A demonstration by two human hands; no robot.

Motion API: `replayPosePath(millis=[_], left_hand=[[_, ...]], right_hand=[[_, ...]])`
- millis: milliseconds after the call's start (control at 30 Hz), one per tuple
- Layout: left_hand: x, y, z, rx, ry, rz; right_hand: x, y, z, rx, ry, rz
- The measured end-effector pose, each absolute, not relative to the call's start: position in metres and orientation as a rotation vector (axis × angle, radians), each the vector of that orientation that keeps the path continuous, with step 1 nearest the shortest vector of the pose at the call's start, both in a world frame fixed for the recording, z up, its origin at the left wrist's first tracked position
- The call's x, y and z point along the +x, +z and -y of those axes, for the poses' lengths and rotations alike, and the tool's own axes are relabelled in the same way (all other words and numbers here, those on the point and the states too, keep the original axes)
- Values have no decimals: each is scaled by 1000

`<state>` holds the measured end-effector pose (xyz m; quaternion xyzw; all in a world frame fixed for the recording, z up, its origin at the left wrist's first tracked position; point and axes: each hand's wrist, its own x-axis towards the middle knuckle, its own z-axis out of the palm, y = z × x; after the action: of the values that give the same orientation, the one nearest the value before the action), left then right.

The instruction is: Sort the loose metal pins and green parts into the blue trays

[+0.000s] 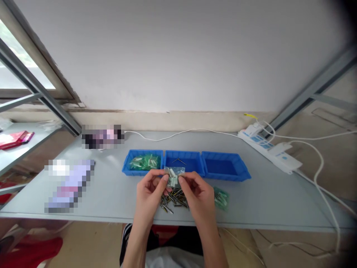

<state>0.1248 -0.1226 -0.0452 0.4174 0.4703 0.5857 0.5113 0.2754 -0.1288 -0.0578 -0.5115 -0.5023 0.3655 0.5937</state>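
Between my two hands is a small clear plastic bag (174, 176) with several pale, short cylindrical pieces inside. My left hand (152, 186) pinches its left side between thumb and fingers. On the other side, my right hand (197, 189) grips the bag the same way. Beneath the hands lies a loose pile of thin metal screws or pins (176, 198), partly hidden by them. A green-tinted bag (221, 198) of similar pale pieces rests on the table just right of my right hand.
Three blue bins stand in a row behind my hands: the left bin (127, 171) holds green bags, the middle bin (182, 155) a few thin metal pieces, the right bin (223, 167) nothing visible. A white power strip (279, 158) with cables lies right. Blurred objects sit left.
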Motion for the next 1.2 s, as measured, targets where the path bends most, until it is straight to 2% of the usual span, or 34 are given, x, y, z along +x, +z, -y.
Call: replayPosePath(millis=[233, 567, 867, 1033, 1200], left_hand=[[123, -40, 124, 1224, 1525, -1147], [122, -48, 124, 1074, 1329, -1053], [102, -43, 122, 1058, 1698, -1494], [83, -42, 121, 1364, 1553, -1718], [87, -43, 123, 1374, 1561, -1760]], right_hand=[[279, -49, 135, -1078, 938, 1135], [277, -51, 131, -1112, 836, 1177], [286, -51, 132, -1058, 894, 1170], [289, -53, 131, -1026, 913, 1124], [296, -37, 130, -1058, 888, 1123]])
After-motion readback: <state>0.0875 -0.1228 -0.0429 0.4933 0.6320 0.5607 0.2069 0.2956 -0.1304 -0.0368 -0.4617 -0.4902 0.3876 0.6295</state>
